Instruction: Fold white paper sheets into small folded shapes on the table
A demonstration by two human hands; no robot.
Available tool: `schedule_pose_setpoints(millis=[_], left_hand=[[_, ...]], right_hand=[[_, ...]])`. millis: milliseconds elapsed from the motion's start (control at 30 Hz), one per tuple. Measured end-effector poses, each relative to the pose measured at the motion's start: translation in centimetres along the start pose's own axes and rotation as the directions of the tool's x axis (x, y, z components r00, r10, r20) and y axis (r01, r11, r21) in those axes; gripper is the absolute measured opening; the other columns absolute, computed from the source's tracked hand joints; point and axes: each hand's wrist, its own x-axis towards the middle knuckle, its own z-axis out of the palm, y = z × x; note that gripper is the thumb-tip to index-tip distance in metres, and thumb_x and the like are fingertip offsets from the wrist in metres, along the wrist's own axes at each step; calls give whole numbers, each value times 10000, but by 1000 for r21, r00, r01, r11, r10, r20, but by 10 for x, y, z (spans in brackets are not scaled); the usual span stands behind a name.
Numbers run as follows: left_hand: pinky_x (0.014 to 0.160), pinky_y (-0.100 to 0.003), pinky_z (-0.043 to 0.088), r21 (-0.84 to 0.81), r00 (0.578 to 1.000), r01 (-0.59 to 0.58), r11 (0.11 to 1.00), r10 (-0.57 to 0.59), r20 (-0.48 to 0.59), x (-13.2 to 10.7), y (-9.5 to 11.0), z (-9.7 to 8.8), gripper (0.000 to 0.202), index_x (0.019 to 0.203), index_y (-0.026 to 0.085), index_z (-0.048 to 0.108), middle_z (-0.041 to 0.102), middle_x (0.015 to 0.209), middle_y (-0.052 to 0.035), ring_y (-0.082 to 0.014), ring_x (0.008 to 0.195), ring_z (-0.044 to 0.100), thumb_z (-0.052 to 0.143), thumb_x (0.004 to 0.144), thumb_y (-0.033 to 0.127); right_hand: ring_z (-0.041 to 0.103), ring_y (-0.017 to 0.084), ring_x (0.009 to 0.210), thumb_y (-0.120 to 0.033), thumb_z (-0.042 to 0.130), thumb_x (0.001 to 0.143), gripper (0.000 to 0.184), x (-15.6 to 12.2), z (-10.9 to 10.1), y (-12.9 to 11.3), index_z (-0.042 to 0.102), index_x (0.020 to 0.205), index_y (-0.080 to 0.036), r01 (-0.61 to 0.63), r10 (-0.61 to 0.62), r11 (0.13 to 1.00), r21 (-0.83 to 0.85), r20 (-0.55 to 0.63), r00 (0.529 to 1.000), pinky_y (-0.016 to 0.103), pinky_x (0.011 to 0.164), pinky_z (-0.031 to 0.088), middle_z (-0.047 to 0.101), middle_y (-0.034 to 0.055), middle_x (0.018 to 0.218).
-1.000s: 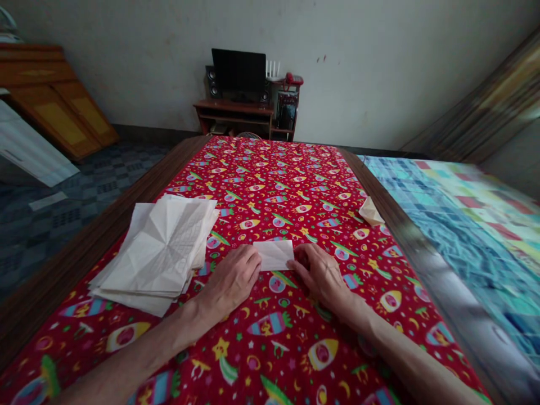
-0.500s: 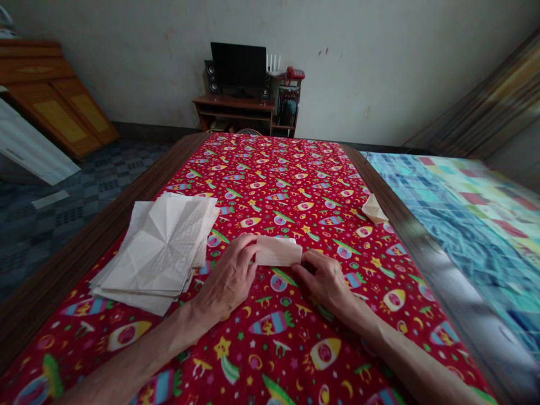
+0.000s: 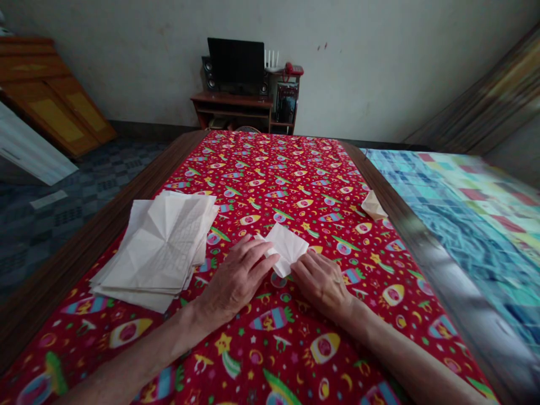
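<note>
A long table (image 3: 139, 185), under a red cloth (image 3: 270, 169) printed with rockets and stars, fills the middle of the scene, with a checked bedspread (image 3: 447, 208) beyond its right edge and a wooden cabinet (image 3: 46, 95) far left; a dark monitor (image 3: 236, 61) stands at the far wall; on the cloth's left lies a stack of creased white sheets (image 3: 158, 247); the left hand (image 3: 240, 275) lays spread fingers over the left edge of a small folded sheet, pinching or pressing I cannot tell, while the right hand (image 3: 323, 281) closes narrowly on its near right edge; that small folded sheet (image 3: 289, 243) sits between them, and a smaller folded paper piece (image 3: 374, 206) lies farther right
</note>
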Motion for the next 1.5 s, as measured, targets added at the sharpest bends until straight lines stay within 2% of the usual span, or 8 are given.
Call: schedule_pose_setpoints(millis=[133,233,433,633,767,967,1333,1500], left_hand=[[949,-412,432,-61,992,-18,998,25,126,-6,2,2,151,1011,167,592,642,986,-31,-191,950,561,506,902,108],[828,-373,463,-72,979,50,996,-34,200,-11,4,0,155,994,174,607,653,952,-29,-190,890,570,499,904,110],[791,-302,480,-200,980,163,966,-135,146,-17,7,6,115,949,200,645,663,956,-17,-161,863,583,537,911,208],[734,-250,485,-324,950,307,895,-272,151,-14,6,7,117,829,182,652,656,896,-14,-137,805,613,557,896,197],[689,-230,468,-334,911,410,849,-358,206,-10,6,9,141,766,176,610,622,856,-9,-120,756,600,548,892,193],[632,-240,432,-209,866,484,849,-431,254,0,5,10,160,715,172,543,556,798,-1,-124,692,553,567,870,200],[560,-218,380,-197,853,501,843,-442,277,6,-1,13,202,669,176,495,490,767,25,-89,604,480,599,840,203],[562,-220,375,-209,847,509,835,-443,295,7,-2,13,210,665,174,484,478,770,24,-90,613,478,592,842,201]], right_hand=[[422,156,673,-177,444,937,230,-1,-1,-3,583,754,-163,4,-9,999,50,98,995,284,593,309,543,35,743],[471,160,743,-181,460,936,171,-4,-4,-3,623,884,-167,-6,-13,993,119,156,988,277,630,352,579,45,833],[539,127,724,-229,475,942,191,-13,-1,1,660,923,-188,-130,92,933,335,126,988,232,622,411,598,41,825],[549,127,719,-251,492,937,198,-11,-3,-4,657,853,-180,-327,253,832,449,218,942,228,635,420,599,35,805],[540,131,703,-254,500,928,214,-7,-2,-8,636,784,-174,-391,322,813,431,225,919,233,620,410,584,36,784],[535,129,677,-264,485,934,222,-6,1,-11,611,776,-173,-400,348,845,355,203,915,240,610,389,578,36,776],[509,124,610,-279,491,925,232,1,7,-12,585,737,-181,-363,345,922,137,135,929,250,550,318,569,22,719],[502,122,617,-279,501,925,230,-2,9,-11,580,732,-181,-350,337,930,112,122,934,251,545,314,564,19,717]])
